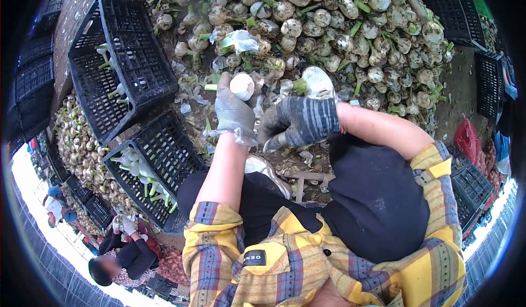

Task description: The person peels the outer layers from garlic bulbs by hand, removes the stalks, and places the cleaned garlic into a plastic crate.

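Note:
My left hand (234,108), in a thin pale grey glove, is closed around a peeled white garlic bulb (241,87) whose green stem stub sticks out to the left. Close by on the right is my right hand (298,121), in a dark glove with grey stripes. Its fingers are curled in, and whatever they may hold is hidden. A small gap separates the two hands. Ahead of them lies a big heap of unpeeled garlic bulbs (312,30) with soil on them. Torn garlic skins (189,90) litter the ground around my left hand.
Two black plastic crates, an upper one (139,49) and a lower one (170,148), stand on the left with peeled garlic (131,161) in them. More garlic (82,142) is piled beyond. A co-worker (129,257) sits at the lower left. A red bag (466,140) lies right.

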A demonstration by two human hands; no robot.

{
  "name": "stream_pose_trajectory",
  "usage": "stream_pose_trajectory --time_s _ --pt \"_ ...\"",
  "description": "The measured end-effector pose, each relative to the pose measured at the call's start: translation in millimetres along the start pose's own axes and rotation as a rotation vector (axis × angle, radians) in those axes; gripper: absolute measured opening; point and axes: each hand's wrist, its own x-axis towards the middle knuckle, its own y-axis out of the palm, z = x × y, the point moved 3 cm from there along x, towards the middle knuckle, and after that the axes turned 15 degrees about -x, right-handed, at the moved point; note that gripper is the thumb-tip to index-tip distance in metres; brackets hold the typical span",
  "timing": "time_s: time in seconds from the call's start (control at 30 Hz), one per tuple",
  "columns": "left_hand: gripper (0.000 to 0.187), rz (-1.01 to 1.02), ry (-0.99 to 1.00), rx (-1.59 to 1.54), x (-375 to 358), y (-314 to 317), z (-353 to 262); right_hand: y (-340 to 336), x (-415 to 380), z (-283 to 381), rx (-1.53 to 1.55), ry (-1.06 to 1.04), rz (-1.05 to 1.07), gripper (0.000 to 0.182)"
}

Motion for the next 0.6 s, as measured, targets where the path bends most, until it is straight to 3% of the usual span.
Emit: stream_pose_trajectory --time_s 0.1,0.13,0.23,0.33,0.4,0.47,0.5,0.53,0.57,0.6 --pt "0.039 0.032 -0.024 -0.051 0 2 2 -6 1 -13 0.134 0.151 0.091 0.021" --pt "0.040 0.011 -0.028 -0.042 1 0 3 -3 5 -21 0.001 0.043 0.057 0.025" --pt "0.043 -0.009 -0.069 -0.149 7 -4 -1 1 0 -40 -0.247 0.324 0.147 0.030" --pt "0.044 0.216 -0.220 -0.386 19 -9 -28 6 -5 -58 -0.320 0.428 0.110 0.030" --pt "0.059 0.459 -0.002 -0.769 17 -13 -81 4 -6 -61 -0.177 0.430 0.031 0.030" --pt "0.071 0.698 0.316 -0.785 -18 -4 -132 11 -7 -77 -0.127 0.379 -0.101 0.032" --pt "0.076 0.629 0.384 -0.782 -22 -12 -144 10 -7 -80 -0.153 0.337 -0.132 0.030" --pt "0.081 0.565 0.444 -0.782 -24 -19 -151 9 -6 -82 -0.194 0.304 -0.228 0.030" --pt "0.084 0.592 0.361 -0.834 -21 -22 -147 5 -5 -89 -0.217 0.360 -0.248 0.032" --pt "0.075 0.597 0.274 -0.827 -18 -18 -136 -1 -3 -90 -0.240 0.416 -0.269 0.033"
